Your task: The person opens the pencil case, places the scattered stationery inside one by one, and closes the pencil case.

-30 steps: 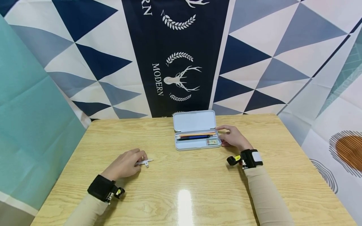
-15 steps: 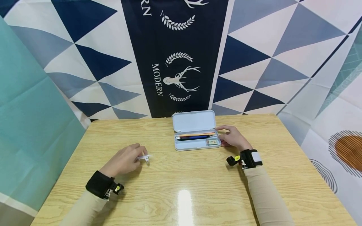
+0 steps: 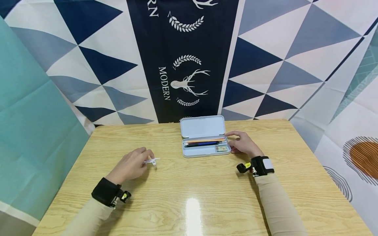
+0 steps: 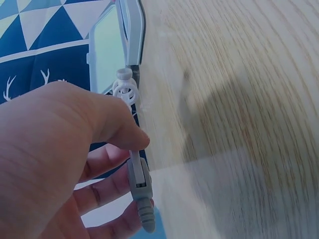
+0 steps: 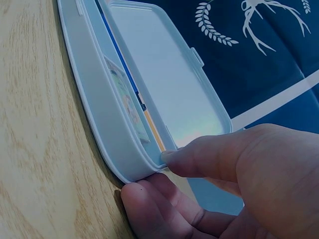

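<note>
Above the left half of the table, my left hand (image 3: 132, 166) pinches a white and grey drawing compass (image 4: 139, 181) between thumb and fingers. In the left wrist view its ring clamp and knob point away from the hand, and its ribbed head lies by the fingertips. A pale blue pencil case (image 3: 195, 151) lies with its lid raised near the table's back edge. Several pencils (image 3: 203, 143) lie lengthwise inside, and a small eraser (image 3: 221, 148) sits at the right end. My right hand (image 3: 243, 144) grips that end, thumb on the rim and fingers against the outer wall.
The wooden table (image 3: 171, 196) ends at a patterned cloth backdrop (image 3: 189, 49) right behind the case. A teal cloth (image 3: 35, 114) hangs along the left side. Bare tabletop lies between the left hand and the case.
My left hand has moved slightly away from me, carrying the compass upward in the head view, and the compass has turned a little. The right hand and the pencil case stay put.
</note>
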`<state>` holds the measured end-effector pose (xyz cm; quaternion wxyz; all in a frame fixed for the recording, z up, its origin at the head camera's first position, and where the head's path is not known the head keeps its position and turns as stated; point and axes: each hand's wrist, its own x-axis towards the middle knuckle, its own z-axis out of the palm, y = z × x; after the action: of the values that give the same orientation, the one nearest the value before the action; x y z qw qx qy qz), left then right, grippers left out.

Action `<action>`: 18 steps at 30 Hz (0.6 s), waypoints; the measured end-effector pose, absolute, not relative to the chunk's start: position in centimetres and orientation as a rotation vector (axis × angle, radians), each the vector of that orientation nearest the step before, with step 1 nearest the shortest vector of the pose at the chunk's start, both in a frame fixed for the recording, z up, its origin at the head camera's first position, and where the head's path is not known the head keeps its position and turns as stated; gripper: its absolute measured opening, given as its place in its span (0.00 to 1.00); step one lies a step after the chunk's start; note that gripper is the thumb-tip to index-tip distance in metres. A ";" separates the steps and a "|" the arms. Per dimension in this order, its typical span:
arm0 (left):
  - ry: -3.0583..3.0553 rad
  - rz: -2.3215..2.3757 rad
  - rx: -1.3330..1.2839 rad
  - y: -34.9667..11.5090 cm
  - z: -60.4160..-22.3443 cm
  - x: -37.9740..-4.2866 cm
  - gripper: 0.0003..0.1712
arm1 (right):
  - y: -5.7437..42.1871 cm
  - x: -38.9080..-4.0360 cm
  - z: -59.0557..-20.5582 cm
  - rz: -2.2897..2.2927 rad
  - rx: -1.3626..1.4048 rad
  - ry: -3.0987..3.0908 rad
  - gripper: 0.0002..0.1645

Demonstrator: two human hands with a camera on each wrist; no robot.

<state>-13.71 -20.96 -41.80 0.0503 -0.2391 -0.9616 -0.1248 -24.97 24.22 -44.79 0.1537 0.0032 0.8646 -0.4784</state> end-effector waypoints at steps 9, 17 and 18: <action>-2.888 -0.383 -0.733 -20.5 -42.1 -14.1 0.18 | 24.2 -25.1 -44.9 -1.359 0.013 2.486 0.26; -2.892 -0.381 -0.744 -19.8 -41.9 -14.4 0.17 | 24.3 -25.1 -44.9 -1.358 0.011 2.481 0.27; -2.888 -0.383 -0.749 -19.8 -42.0 -14.4 0.17 | 24.3 -25.1 -44.9 -1.358 0.010 2.481 0.27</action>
<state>-14.42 -19.79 -41.96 0.0668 -0.2483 -0.9580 -0.1270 -25.08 24.31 -44.90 0.1562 0.0036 0.8664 -0.4742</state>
